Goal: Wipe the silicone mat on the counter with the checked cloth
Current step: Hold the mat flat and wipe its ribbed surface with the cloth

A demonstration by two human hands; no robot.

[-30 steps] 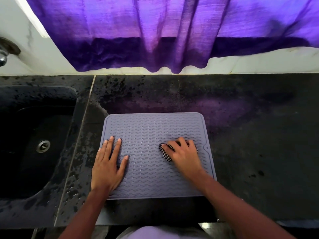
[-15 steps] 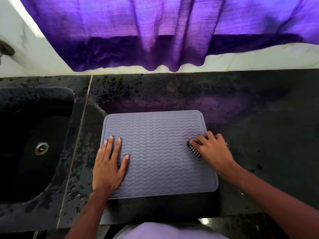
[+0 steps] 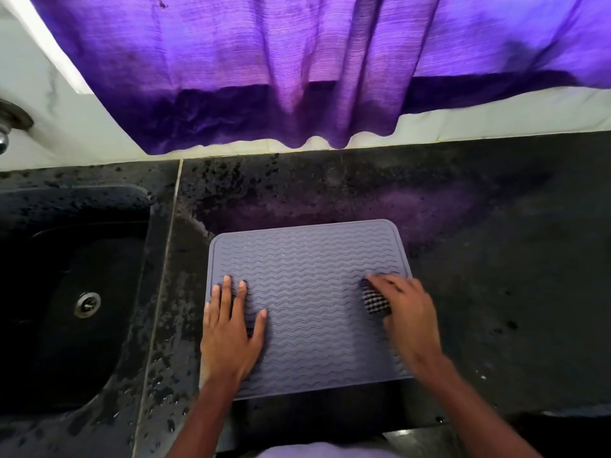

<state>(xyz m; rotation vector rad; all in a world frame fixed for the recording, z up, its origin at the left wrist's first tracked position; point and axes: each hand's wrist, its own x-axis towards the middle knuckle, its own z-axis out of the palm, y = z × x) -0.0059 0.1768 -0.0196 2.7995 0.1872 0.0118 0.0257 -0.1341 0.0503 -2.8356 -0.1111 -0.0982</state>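
- Sink (image 3: pixel 109 259) sits far left in the worktop (image 3: pixel 496 259)
- Left hand (image 3: pixel 228 335) lies flat on the mat's left part, fingers spread
- Mat (image 3: pixel 307 292) lies near the worktop's front edge
- Right hand (image 3: pixel 410 319), blurred, grips the bunched cloth (image 3: pixel 375 300) at the mat's right edge

Daylight glows through the purple curtain (image 3: pixel 297 61); counter (image 3: pixel 496 292) dim; right hand (image 3: pixel 406 312) motion-blurred; edges bowed.

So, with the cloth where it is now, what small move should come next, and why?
Probably sweep the checked cloth leftward: the right hand holds it at the right edge of the silicone mat, and the left hand pins the other side flat.
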